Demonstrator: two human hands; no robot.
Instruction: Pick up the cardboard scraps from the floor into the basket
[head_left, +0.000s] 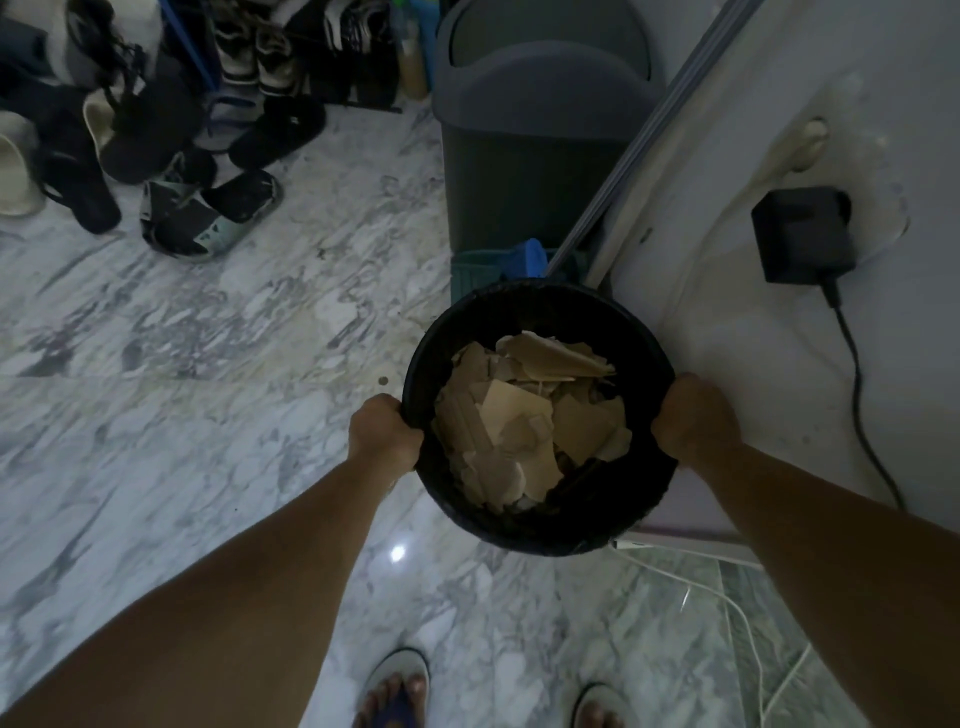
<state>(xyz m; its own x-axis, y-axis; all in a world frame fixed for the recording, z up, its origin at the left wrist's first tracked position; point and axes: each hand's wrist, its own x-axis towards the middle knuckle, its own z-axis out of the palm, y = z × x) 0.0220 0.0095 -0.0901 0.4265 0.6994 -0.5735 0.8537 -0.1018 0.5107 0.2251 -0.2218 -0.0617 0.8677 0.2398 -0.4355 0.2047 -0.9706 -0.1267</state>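
**Between both hands, a basket full of scraps**

Between the hands hangs the black basket (540, 519), its rim gripped on either side: left hand (383, 428) curled over the left edge, right hand (693, 418) over the right. Cardboard scraps (524, 421) lie heaped inside. Beyond the hands stands a grey bin (524, 156); left of them spreads the marble floor (208, 389); a black adapter (802, 234) sits right.

The hands' fingertips (413, 434) hide inside the basket (540, 525) rim.
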